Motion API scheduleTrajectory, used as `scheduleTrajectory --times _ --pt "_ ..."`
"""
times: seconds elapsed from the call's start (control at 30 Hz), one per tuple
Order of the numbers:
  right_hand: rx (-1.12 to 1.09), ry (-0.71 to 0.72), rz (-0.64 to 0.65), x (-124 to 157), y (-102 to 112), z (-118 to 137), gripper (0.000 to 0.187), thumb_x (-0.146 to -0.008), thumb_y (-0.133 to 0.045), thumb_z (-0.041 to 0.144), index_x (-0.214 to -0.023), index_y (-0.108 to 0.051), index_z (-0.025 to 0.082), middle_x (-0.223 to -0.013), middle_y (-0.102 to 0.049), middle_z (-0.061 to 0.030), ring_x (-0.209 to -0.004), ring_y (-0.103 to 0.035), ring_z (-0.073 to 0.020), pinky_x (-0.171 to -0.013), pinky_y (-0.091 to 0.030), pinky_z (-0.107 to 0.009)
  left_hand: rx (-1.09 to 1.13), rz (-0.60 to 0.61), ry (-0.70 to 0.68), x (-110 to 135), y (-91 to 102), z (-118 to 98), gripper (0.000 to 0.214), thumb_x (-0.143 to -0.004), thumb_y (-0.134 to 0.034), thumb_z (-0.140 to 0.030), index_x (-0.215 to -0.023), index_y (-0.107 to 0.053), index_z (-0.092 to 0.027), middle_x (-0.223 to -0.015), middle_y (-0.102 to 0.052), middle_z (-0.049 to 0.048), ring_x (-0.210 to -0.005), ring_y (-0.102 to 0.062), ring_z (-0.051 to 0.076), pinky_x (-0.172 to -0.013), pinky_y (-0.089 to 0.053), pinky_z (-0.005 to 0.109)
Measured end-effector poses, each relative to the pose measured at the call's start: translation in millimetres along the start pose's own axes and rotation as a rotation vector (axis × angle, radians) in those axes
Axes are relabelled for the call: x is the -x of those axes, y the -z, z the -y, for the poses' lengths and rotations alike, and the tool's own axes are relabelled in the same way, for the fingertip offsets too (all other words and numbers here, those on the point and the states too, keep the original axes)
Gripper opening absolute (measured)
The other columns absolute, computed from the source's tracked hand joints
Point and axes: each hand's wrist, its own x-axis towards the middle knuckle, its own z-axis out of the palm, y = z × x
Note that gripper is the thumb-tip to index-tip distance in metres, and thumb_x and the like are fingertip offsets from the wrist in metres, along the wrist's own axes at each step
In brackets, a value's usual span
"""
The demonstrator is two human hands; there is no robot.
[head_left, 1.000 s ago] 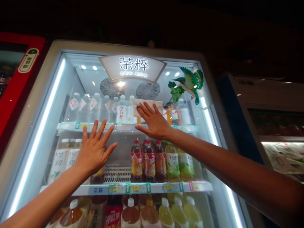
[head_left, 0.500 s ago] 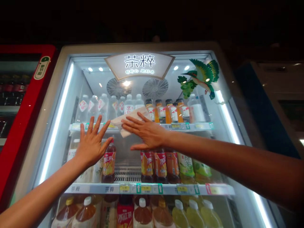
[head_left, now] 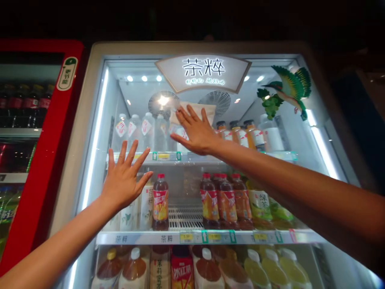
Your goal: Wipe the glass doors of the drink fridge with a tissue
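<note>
My right hand [head_left: 197, 130] lies flat with its fingers spread, pressing a pale, thin wiping cloth [head_left: 175, 119] against the glass door [head_left: 185, 188] of a lit drinks cooler. Part of the cloth is hidden under the fingers, and a glare spot shines just above its left side. Lower and to the left, my left hand [head_left: 123, 176] is spread open and empty, palm toward the glass; whether it touches the pane I cannot tell. Behind the glass, near the left thumb, stands a red-capped iced tea bottle [head_left: 161, 202].
A fan-shaped lit sign [head_left: 203, 74] sits at the top of the door, with a bird sticker [head_left: 290, 90] to its right. Shelves behind the glass hold several drinks. A red-framed cooler [head_left: 45, 200] stands at the left. The cooler's beige frame [head_left: 72, 160] borders the door.
My right hand and the cloth have moved up the glass, now covering part of the fans. My left hand stays spread. The whole view has shifted, putting the cooler further right.
</note>
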Motion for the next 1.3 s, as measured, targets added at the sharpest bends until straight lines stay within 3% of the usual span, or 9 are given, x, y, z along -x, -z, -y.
scheduleTrajectory --times 0.13,0.3,0.5,0.67,0.83,0.97,1.03,1.13,1.3 --pt "-0.02 0.403 0.051 -12 -11 33 0.094 -0.094 -0.024 0.083 -0.163 -0.023 0.019 -0.172 -0.02 -0.008 -0.161 -0.011 -0.0274 -0.131 -0.001 -0.058 0.004 -0.028 0.006 16 -0.6 36 0.069 -0.101 -0.033 -0.06 -0.163 -0.009 -0.038 -0.174 -0.006 0.0049 -0.161 -0.001 0.036 -0.126 -0.011 0.073" --pt "-0.021 0.025 -0.021 -47 -13 58 0.093 -0.095 -0.016 0.081 -0.164 -0.015 0.018 -0.174 -0.013 -0.0102 -0.161 -0.008 -0.034 -0.127 0.0 -0.068 0.005 -0.033 -0.03 34 -1.8 59 0.071 -0.102 -0.036 -0.058 -0.162 -0.003 -0.04 -0.174 -0.01 0.0039 -0.161 -0.002 0.034 -0.126 -0.013 0.071" --pt "-0.008 0.407 0.052 -39 -27 107 0.09 -0.094 -0.028 0.082 -0.163 -0.025 0.024 -0.172 -0.025 -0.0027 -0.161 -0.014 -0.0273 -0.133 -0.002 -0.055 0.059 -0.084 0.022 51 0.2 74 0.075 -0.103 -0.034 -0.055 -0.163 0.005 -0.034 -0.174 -0.003 0.0094 -0.161 0.0 0.036 -0.126 -0.01 0.071" --pt "-0.034 -0.011 -0.037 -20 -27 102 0.096 -0.093 -0.014 0.084 -0.164 -0.016 0.02 -0.173 -0.018 -0.0072 -0.161 -0.006 -0.0345 -0.128 0.0 -0.069 0.109 -0.066 0.026 57 6.4 69 0.076 -0.102 -0.036 -0.053 -0.162 0.007 -0.036 -0.175 0.001 0.0063 -0.161 0.002 0.036 -0.127 -0.005 0.069" --pt "-0.046 0.301 0.085 51 -33 101 0.096 -0.092 -0.022 0.085 -0.163 -0.021 0.021 -0.172 -0.021 -0.0039 -0.161 -0.011 -0.0266 -0.133 0.0 -0.057 0.152 -0.066 -0.011 57 14.0 40 0.072 -0.103 -0.033 -0.052 -0.162 0.006 -0.038 -0.175 0.002 0.003 -0.161 0.002 0.035 -0.128 -0.003 0.067" --pt "-0.008 -0.167 -0.04 99 -33 71 0.094 -0.095 -0.022 0.081 -0.165 -0.01 0.02 -0.173 -0.017 -0.0103 -0.161 -0.009 -0.0339 -0.129 -0.006 -0.069 0.214 -0.046 -0.033 56 11.1 3 0.073 -0.102 -0.033 -0.054 -0.162 0.006 -0.039 -0.175 0.006 0.0003 -0.161 0.004 0.034 -0.128 -0.001 0.067" --pt "-0.003 -0.159 -0.028 122 -33 63 0.099 -0.093 -0.024 0.083 -0.166 -0.007 0.018 -0.173 -0.016 -0.0117 -0.161 -0.006 -0.0357 -0.127 -0.006 -0.072 0.246 -0.049 -0.06 55 5.7 -22 0.075 -0.101 -0.035 -0.058 -0.162 0.004 -0.039 -0.175 0.006 0.0 -0.161 0.004 0.034 -0.128 0.0 0.067" --pt "-0.028 0.073 0.086 157 -33 54 0.1 -0.092 -0.028 0.085 -0.165 -0.012 0.018 -0.172 -0.02 -0.0076 -0.162 -0.005 -0.0305 -0.13 -0.005 -0.066 0.298 -0.053 -0.097 55 -4.2 -66 0.079 -0.098 -0.038 -0.063 -0.163 0.001 -0.038 -0.175 0.002 0.001 -0.161 0.002 0.033 -0.128 0.002 0.065" --pt "0.009 -0.327 -0.026 203 -25 13 0.094 -0.097 -0.026 0.077 -0.166 -0.009 0.016 -0.172 -0.016 -0.0141 -0.161 -0.005 -0.0337 -0.126 -0.008 -0.072 0.367 -0.071 -0.122 49 -15.9 -138 0.08 -0.097 -0.041 -0.064 -0.163 -0.004 -0.037 -0.174 -0.006 0.003 -0.161 -0.001 0.032 -0.129 0.003 0.063"
